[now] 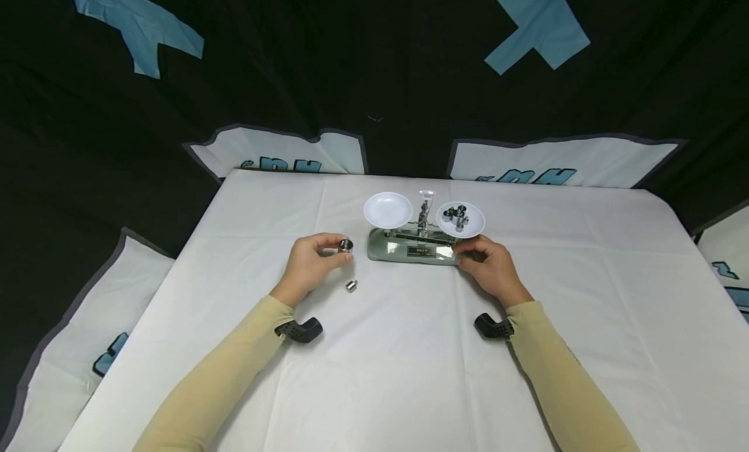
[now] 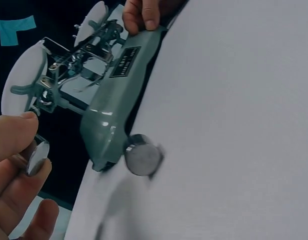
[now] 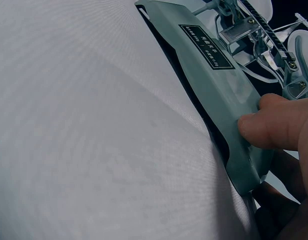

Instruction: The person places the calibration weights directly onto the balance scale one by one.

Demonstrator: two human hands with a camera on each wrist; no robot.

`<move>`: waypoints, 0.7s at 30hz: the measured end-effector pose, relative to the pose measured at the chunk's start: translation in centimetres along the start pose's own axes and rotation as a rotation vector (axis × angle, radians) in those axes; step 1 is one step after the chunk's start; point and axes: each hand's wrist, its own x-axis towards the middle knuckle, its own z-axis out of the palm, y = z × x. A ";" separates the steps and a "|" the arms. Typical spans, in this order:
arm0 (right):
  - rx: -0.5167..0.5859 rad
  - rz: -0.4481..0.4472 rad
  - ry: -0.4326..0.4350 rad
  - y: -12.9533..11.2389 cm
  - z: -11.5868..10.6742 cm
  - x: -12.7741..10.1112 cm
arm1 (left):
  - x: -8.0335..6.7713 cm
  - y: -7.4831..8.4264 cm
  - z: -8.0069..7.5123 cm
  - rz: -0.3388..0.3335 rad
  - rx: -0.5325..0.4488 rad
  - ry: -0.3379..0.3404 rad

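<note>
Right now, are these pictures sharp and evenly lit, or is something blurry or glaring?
Head view: evenly lit, sharp, edges bowed by the wide lens. Left wrist view: left hand blurred up close, glare on the balance scale. Right wrist view: tablecloth soft, right hand's fingertips blurred.

Held weight [image 1: 346, 245]: small metal cylinder, being pinched by left hand [image 1: 309, 265], at 9 o'clock of scale.
Balance scale [image 1: 412, 245]: grey-green base, two white pans, standing upright; right hand [image 1: 490, 268] gripping its 3 o'clock end.

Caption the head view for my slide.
Left hand pinches a weight; right hand holds the balance.
</note>
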 end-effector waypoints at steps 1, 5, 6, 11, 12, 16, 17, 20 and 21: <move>0.001 0.000 -0.001 0.0 0.0 0.0 | 0.1 0.2 -0.1 -0.005 -0.005 0.005; 0.005 0.000 -0.002 0.0 0.0 0.0 | 0.4 0.9 -0.6 0.008 -0.042 0.028; 0.007 0.000 -0.001 0.0 0.0 0.0 | 0.5 1.1 -0.7 0.017 -0.049 0.035; 0.010 0.002 0.002 0.0 0.1 0.0 | 1.2 2.5 -1.2 0.063 -0.054 0.070; 0.011 0.003 0.002 0.0 0.1 0.0 | 1.4 2.9 -1.4 0.073 -0.054 0.077; 0.009 0.004 0.001 -0.1 0.0 0.0 | 2.1 4.4 -1.8 0.109 -0.060 0.097; 0.008 0.004 0.002 -0.1 0.0 0.0 | 2.3 4.8 -1.9 0.114 -0.066 0.100; 0.007 0.003 0.001 -0.1 0.1 0.0 | 2.8 5.8 -2.2 0.129 -0.077 0.104; 0.005 0.003 0.002 0.0 0.1 0.0 | 3.0 6.0 -2.2 0.129 -0.078 0.103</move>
